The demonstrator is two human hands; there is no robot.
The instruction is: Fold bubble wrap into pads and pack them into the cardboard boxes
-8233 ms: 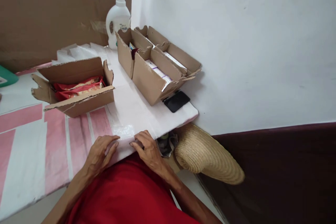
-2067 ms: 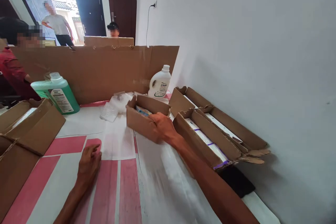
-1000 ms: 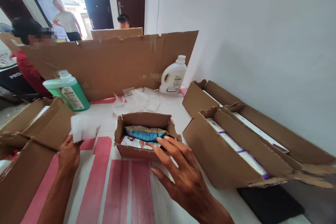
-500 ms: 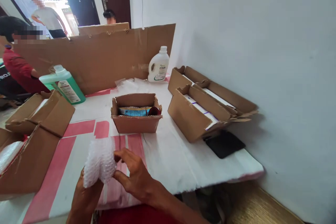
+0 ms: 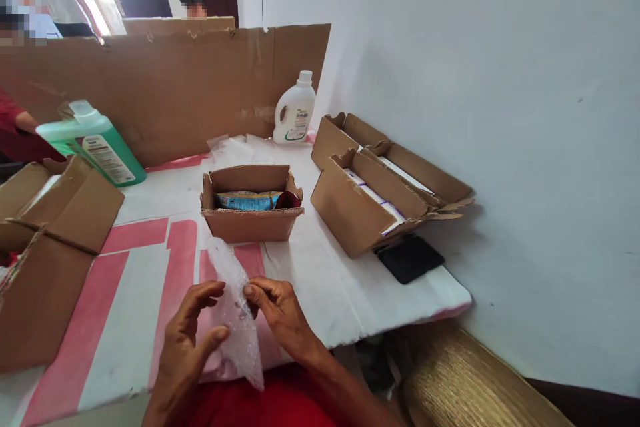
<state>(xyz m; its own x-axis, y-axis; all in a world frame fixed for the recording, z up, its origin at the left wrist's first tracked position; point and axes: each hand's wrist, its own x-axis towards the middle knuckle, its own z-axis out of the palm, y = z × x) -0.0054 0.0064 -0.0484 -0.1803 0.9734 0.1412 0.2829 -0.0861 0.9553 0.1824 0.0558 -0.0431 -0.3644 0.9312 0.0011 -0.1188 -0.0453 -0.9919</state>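
Observation:
A sheet of bubble wrap [image 5: 237, 330] hangs in front of me over the near edge of the table. My right hand [image 5: 277, 307] pinches its right edge between thumb and fingers. My left hand [image 5: 193, 327] is beside the sheet's left side, with thumb and fingers spread apart; the fingertips come close to the wrap, and whether they touch it I cannot tell. Just beyond the wrap stands a small open cardboard box [image 5: 245, 225]. Inside it lie a blue packet [image 5: 247, 201] and a dark red item [image 5: 289, 200].
Cardboard boxes [image 5: 370, 213] with white-and-purple cartons stand on the right, near a black flat object [image 5: 411, 259]. More boxes [image 5: 50, 267] fill the left side. A green liquid bottle [image 5: 100, 147] and a white jug [image 5: 296, 110] stand before a cardboard screen [image 5: 175, 93]. People are behind it.
The bubble wrap went from a rolled, bunched shape to a flatter hanging sheet. My left hand has come off its underside and opened; my right hand grips its edge. The view shifted slightly.

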